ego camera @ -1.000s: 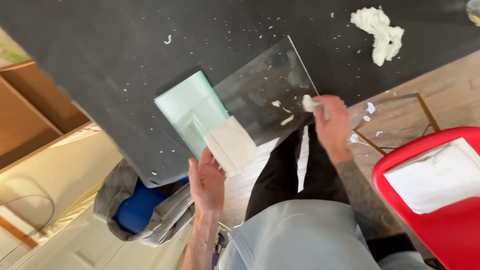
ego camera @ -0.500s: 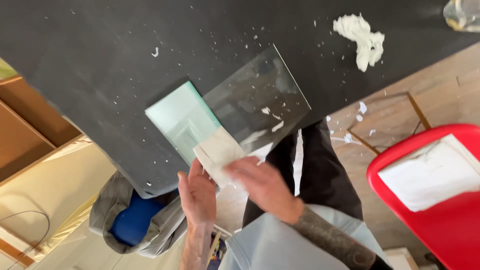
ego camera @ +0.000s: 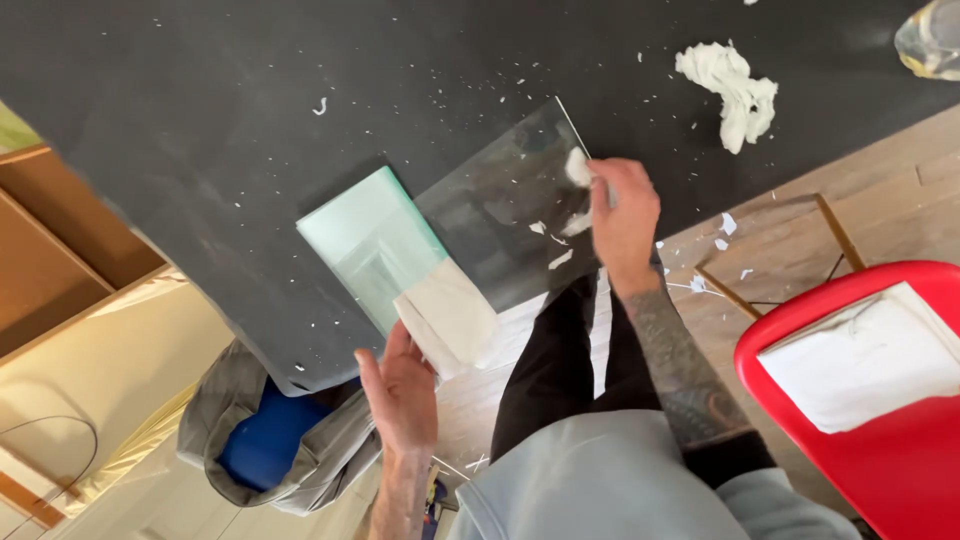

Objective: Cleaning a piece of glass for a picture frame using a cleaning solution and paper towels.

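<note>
A clear glass pane (ego camera: 500, 215) lies on the black table (ego camera: 250, 100), its near part overhanging the table's edge. One end of the pane carries pale green film (ego camera: 365, 235) and a white patch (ego camera: 450, 315). My left hand (ego camera: 400, 395) grips the pane's near corner at the white patch. My right hand (ego camera: 622, 220) is at the pane's right edge, fingers closed on a small white scrap (ego camera: 577, 165) and what looks like a thin blade. White flecks lie on the glass beside it.
A crumpled white wad (ego camera: 735, 95) lies on the table at the back right, a clear glass object (ego camera: 930, 40) at the corner. A red chair (ego camera: 870, 440) with a white sheet (ego camera: 870, 360) stands to the right. A grey-and-blue bag (ego camera: 265, 440) sits on the floor.
My right hand came across to the near corner beside my left hand, then went back to the pane's right edge. The left hand kept hold of the corner.
</note>
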